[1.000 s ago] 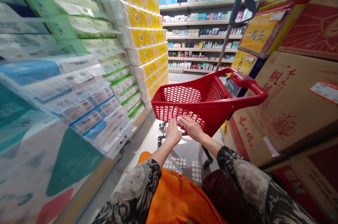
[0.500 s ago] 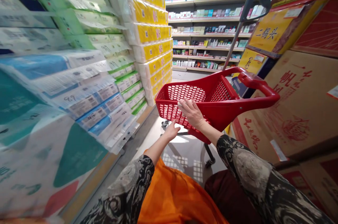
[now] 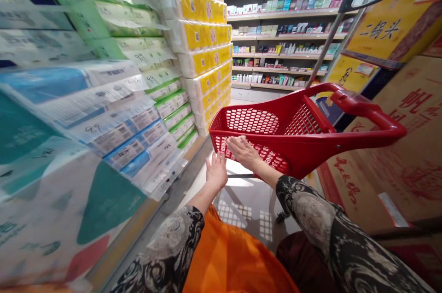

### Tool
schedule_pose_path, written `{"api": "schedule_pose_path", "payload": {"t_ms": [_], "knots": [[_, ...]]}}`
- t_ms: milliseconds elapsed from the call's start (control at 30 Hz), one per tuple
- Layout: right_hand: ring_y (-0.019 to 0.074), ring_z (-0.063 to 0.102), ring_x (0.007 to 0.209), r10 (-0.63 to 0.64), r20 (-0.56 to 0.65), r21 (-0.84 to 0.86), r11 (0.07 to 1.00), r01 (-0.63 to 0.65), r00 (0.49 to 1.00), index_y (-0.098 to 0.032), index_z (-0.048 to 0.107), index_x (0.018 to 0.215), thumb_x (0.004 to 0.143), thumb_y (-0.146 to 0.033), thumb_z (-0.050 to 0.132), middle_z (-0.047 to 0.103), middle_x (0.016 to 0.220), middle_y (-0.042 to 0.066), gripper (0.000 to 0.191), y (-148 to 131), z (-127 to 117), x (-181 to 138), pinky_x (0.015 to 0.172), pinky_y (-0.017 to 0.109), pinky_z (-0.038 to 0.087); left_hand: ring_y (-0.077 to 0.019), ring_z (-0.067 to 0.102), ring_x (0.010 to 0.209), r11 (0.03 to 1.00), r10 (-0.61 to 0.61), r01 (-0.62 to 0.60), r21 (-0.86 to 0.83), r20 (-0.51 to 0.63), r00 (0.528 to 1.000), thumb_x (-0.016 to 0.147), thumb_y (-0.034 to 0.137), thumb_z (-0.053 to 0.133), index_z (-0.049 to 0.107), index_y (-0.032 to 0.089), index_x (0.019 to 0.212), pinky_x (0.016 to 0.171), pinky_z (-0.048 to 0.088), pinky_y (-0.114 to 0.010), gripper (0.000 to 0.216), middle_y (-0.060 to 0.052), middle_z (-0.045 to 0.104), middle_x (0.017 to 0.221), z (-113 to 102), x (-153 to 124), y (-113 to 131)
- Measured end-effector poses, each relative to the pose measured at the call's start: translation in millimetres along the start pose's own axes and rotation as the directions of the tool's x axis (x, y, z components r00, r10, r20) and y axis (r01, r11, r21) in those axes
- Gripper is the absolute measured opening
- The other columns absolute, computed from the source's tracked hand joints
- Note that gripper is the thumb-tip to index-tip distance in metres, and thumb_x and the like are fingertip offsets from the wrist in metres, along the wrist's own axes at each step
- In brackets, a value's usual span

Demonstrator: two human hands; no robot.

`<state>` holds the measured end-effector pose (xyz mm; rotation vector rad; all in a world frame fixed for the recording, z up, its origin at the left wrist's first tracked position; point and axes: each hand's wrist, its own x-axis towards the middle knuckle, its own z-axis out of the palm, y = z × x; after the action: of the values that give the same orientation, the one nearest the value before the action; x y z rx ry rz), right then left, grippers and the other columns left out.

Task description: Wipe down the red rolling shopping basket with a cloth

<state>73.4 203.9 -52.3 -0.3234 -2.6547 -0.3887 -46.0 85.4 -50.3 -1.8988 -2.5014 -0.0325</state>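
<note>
A red plastic shopping cart (image 3: 307, 150) with lattice basket walls stands in front of me, its handle off to the right. My right hand (image 3: 243, 152) lies against the near side of the basket, fingers stretched out and close together. A small pale patch shows by its fingers; I cannot make out what it is. Lower and to the left, my left hand (image 3: 217, 173) is raised with fingers apart and nothing in it. Its fingertips are near the basket's lower corner; whether they touch it I cannot tell.
Stacked tissue packs (image 3: 134, 138) and yellow paper packs (image 3: 207, 60) line the left side. Cardboard cartons (image 3: 404, 155) and yellow boxes (image 3: 383, 30) crowd the right. Shelves of small goods (image 3: 286, 37) stand at the back. A grey-handled pole (image 3: 328, 44) leans beyond the cart.
The cart appears larger and farther right in view. My right hand has shifted slightly down along the basket side. My left hand has turned upward, its fingers spreading from a pointing shape.
</note>
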Motion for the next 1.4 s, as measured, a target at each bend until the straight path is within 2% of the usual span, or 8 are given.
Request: {"api": "schedule_pose_path", "payload": {"t_ms": [133, 333, 500, 667, 900, 967, 1200, 1400], "knots": [[0.0263, 0.026, 0.135, 0.022, -0.006, -0.015, 1.000, -0.022, 1.000, -0.008, 0.039, 0.134, 0.087, -0.007, 0.035, 0.038, 0.141, 0.013, 0.048, 8.0, 7.9, 25.2, 0.111, 0.048, 0.023, -0.0297, 0.015, 0.138, 1.000, 0.004, -0.003, 0.022, -0.019, 1.000, 0.076, 0.017, 0.042, 0.025, 0.010, 0.140, 0.108, 0.016, -0.054, 0.067, -0.015, 0.020, 0.150, -2.6, 4.5, -7.0], [0.0242, 0.039, 0.128, 0.037, 0.083, 0.033, 0.999, -0.040, 0.996, -0.009, 0.047, 0.128, 0.083, -0.006, 0.043, 0.051, 0.130, 0.015, 0.046, -12.4, 52.0, 0.5, 0.109, 0.043, 0.029, -0.0291, 0.014, 0.138, 0.999, 0.020, -0.021, 0.043, 0.028, 0.999, 0.075, 0.015, 0.042, 0.022, 0.013, 0.142, 0.108, 0.017, -0.055, 0.070, -0.013, 0.020, 0.150, -1.6, 4.6, -15.0], [0.0271, 0.027, 0.134, -0.100, -0.013, -0.011, 0.995, 0.100, 0.995, -0.009, 0.044, 0.131, 0.085, -0.010, 0.041, 0.040, 0.140, 0.013, 0.046, -16.3, 33.7, 50.2, 0.111, 0.047, 0.024, -0.0290, 0.014, 0.138, 0.995, -0.038, 0.035, 0.090, 0.037, 0.999, 0.077, 0.016, 0.041, 0.026, 0.012, 0.141, 0.108, 0.016, -0.054, 0.066, -0.014, 0.021, 0.149, 1.3, 8.9, -26.2], [0.0281, 0.027, 0.134, -0.072, -0.023, -0.053, 0.996, 0.071, 0.997, -0.003, 0.044, 0.130, 0.086, -0.009, 0.037, 0.040, 0.140, 0.016, 0.045, -8.6, 36.0, 87.5, 0.111, 0.046, 0.025, -0.0293, 0.014, 0.138, 0.994, -0.042, 0.039, 0.100, 0.023, 0.999, 0.077, 0.017, 0.043, 0.026, 0.012, 0.141, 0.109, 0.016, -0.054, 0.066, -0.013, 0.020, 0.150, 4.9, 7.8, -33.5], [0.0235, 0.049, 0.118, -0.014, 0.200, -0.045, 0.999, 0.023, 0.980, -0.006, 0.057, 0.115, 0.081, -0.006, 0.045, 0.059, 0.120, 0.015, 0.036, -26.5, 77.3, 15.5, 0.103, 0.039, 0.038, -0.0290, 0.015, 0.138, 0.995, -0.038, 0.033, 0.091, 0.048, 0.998, 0.076, 0.016, 0.045, 0.027, 0.013, 0.140, 0.109, 0.015, -0.054, 0.067, -0.012, 0.019, 0.150, 6.2, 1.8, -38.9], [0.0239, 0.046, 0.121, -0.005, 0.188, -0.052, 0.999, 0.015, 0.982, -0.006, 0.055, 0.117, 0.082, -0.007, 0.044, 0.058, 0.122, 0.015, 0.037, -26.7, 65.8, 3.9, 0.104, 0.040, 0.037, -0.0287, 0.015, 0.138, 0.996, -0.036, 0.032, 0.089, 0.048, 0.998, 0.076, 0.016, 0.045, 0.027, 0.013, 0.141, 0.110, 0.014, -0.053, 0.067, -0.012, 0.020, 0.150, 5.2, 2.5, -33.5], [0.0265, 0.026, 0.134, 0.001, -0.084, -0.151, 0.988, -0.013, 0.996, -0.009, 0.039, 0.134, 0.088, -0.009, 0.035, 0.039, 0.141, 0.011, 0.047, 7.3, -6.7, 3.9, 0.110, 0.048, 0.024, -0.0264, 0.012, 0.139, 0.998, 0.030, -0.030, 0.062, -0.003, 1.000, 0.079, 0.015, 0.038, 0.024, 0.012, 0.141, 0.110, 0.014, -0.052, 0.064, -0.011, 0.019, 0.151, 0.7, 4.0, 7.9], [0.0258, 0.041, 0.126, 0.098, 0.143, -0.159, 0.984, -0.075, 0.985, -0.006, 0.049, 0.127, 0.085, -0.009, 0.040, 0.050, 0.132, 0.015, 0.042, 8.2, 8.8, -57.4, 0.106, 0.043, 0.033, -0.0281, 0.012, 0.139, 0.988, 0.140, -0.138, 0.076, -0.022, 0.990, 0.079, 0.020, 0.038, 0.023, 0.010, 0.141, 0.110, 0.015, -0.051, 0.065, -0.012, 0.016, 0.151, -12.7, -8.0, 34.6]]}}
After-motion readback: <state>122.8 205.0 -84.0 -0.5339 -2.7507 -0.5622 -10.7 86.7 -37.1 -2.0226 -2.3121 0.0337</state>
